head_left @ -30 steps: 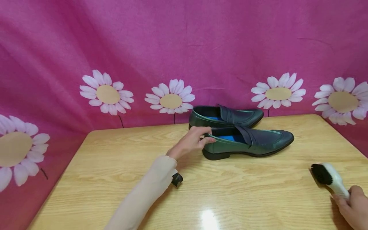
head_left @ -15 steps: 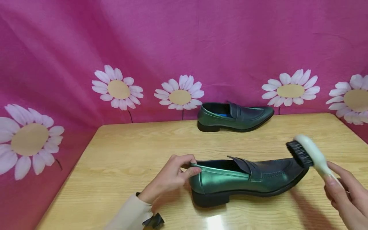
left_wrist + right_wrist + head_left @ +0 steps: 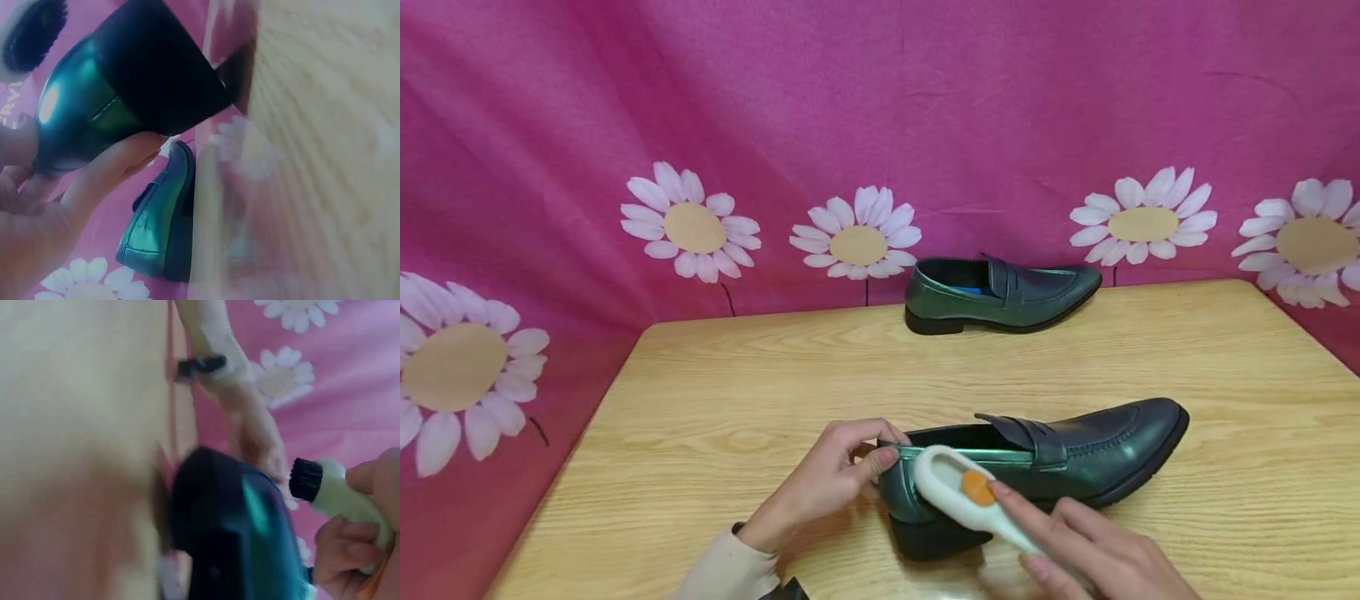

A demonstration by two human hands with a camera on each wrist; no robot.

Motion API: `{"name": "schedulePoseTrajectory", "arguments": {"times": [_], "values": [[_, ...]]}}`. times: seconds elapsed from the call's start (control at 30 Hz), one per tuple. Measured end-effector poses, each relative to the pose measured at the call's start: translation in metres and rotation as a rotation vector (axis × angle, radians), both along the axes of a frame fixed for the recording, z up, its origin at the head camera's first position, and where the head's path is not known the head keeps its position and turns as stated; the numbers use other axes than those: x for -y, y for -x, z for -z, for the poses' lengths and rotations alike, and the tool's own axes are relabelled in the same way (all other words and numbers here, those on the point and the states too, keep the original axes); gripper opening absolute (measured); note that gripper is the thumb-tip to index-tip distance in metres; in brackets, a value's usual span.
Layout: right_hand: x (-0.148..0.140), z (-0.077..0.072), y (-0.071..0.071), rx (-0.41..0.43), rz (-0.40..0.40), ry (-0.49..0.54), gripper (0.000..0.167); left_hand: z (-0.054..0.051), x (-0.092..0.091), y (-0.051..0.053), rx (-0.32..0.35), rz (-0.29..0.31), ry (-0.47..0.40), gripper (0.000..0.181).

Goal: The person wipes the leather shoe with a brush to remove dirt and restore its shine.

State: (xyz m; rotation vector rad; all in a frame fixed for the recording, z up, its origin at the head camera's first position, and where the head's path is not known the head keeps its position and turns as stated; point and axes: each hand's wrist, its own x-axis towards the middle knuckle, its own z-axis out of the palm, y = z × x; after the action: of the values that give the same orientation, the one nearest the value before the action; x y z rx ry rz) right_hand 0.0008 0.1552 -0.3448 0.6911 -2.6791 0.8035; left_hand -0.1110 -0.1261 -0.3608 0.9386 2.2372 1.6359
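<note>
A dark green penny loafer [image 3: 1105, 458] is at the front of the table, toe to the right. My left hand [image 3: 842, 467] grips the back of its collar, thumb on the near side; the left wrist view shows fingers along the heel counter [image 3: 72, 119]. I cannot tell whether the whole sole touches the table. My right hand [image 3: 1105, 550] holds a pale-handled shoe brush [image 3: 946, 500], index finger at its orange spot [image 3: 977, 487]. The brush head is by the loafer's heel side. Its black bristles [image 3: 306, 479] are hidden in the head view; contact is unclear.
The matching loafer [image 3: 1003, 296] stands at the back of the wooden table [image 3: 737, 375], near its far edge. Behind and to the sides hangs a pink cloth [image 3: 880, 108] with white flowers. A black strap [image 3: 200, 365] is on the left wrist.
The left hand has brought the front loafer from beside its mate toward me, and its toe now points more upward. The right hand has carried the brush from the right to the loafer's heel.
</note>
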Motion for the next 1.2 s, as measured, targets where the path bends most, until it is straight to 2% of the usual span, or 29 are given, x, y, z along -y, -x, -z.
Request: {"name": "schedulePoseTrajectory", "arguments": {"times": [0.1, 0.17, 0.27, 0.4, 0.5, 0.57, 0.63, 0.7, 0.77, 0.87, 0.97, 1.13, 1.2], "values": [[0.017, 0.007, -0.003, -0.103, -0.029, 0.009, 0.062, 0.001, 0.004, 0.001, 0.010, 0.035, -0.008, 0.014], [0.022, 0.009, -0.003, -0.190, -0.024, -0.019, 0.054, 0.000, 0.007, 0.003, 0.020, 0.044, -0.014, 0.016], [0.025, 0.007, 0.001, -0.266, -0.002, -0.103, 0.041, -0.001, 0.009, 0.009, 0.050, 0.043, -0.017, 0.020], [0.032, 0.003, 0.009, -0.312, 0.002, -0.187, 0.047, 0.001, 0.010, 0.013, -0.010, 0.068, -0.028, 0.018], [0.037, 0.005, 0.008, -0.344, 0.014, -0.204, 0.048, 0.004, 0.008, 0.009, -0.061, 0.102, -0.050, 0.016], [0.040, 0.008, 0.004, -0.379, 0.044, -0.201, 0.047, 0.007, 0.006, 0.005, -0.066, 0.099, -0.077, 0.016], [0.041, 0.010, 0.000, -0.398, 0.087, -0.206, 0.047, 0.009, 0.004, 0.003, -0.033, 0.074, -0.113, 0.018], [0.043, 0.012, 0.000, -0.461, 0.122, -0.183, 0.045, 0.009, 0.002, 0.003, 0.001, 0.024, -0.145, 0.027], [0.045, 0.011, 0.000, -0.448, 0.147, -0.180, 0.047, 0.007, 0.001, 0.003, 0.038, -0.033, -0.174, 0.035], [0.048, 0.007, 0.003, -0.451, 0.139, -0.192, 0.048, 0.005, -0.002, 0.002, 0.055, -0.107, -0.187, 0.035], [0.050, 0.002, 0.007, -0.409, 0.101, -0.222, 0.048, 0.005, -0.006, 0.003, 0.082, -0.161, -0.231, 0.030], [0.051, -0.001, 0.011, -0.370, 0.091, -0.236, 0.052, 0.011, -0.013, 0.007, 0.295, -0.154, -0.435, 0.029], [0.052, -0.001, 0.009, -0.353, 0.096, -0.253, 0.053, 0.013, -0.012, 0.009, 0.347, -0.142, -0.496, 0.027]]}}
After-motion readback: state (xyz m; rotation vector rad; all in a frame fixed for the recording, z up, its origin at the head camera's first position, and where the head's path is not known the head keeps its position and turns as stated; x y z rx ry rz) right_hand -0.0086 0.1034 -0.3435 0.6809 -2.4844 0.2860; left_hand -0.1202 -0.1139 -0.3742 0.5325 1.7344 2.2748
